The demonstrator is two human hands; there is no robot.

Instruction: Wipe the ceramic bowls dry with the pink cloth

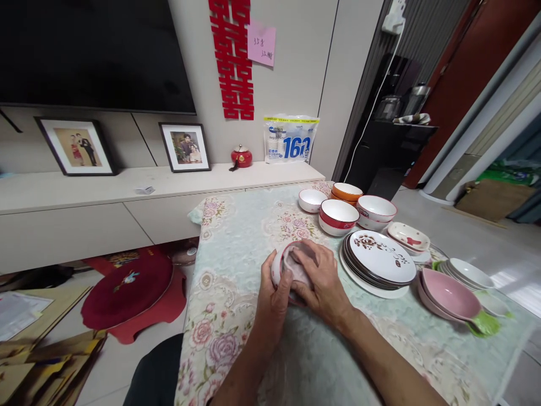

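A small white bowl (276,268) with a reddish rim is tilted above the tablecloth (236,254). My left hand (274,293) grips its side, thumb at the rim. Inside the bowl, my right hand (324,279) presses a thin whitish cloth (291,264), its fingers bent over it. Part of the bowl is hidden behind both hands. Just right of my right hand lies a stack of plates (382,256) with a brown flower pattern on top. Beyond them stand a red-and-white bowl (339,214) and a small white bowl (311,200).
Orange bowls (347,192), white bowls (377,208), an oblong dish (408,235) and pink leaf-handled bowls (450,294) crowd the table's right side. A low cabinet (181,186) runs along the back, holding photo frames, a red jar (241,157) and a plastic pack (291,140). A red stool (129,287) stands left.
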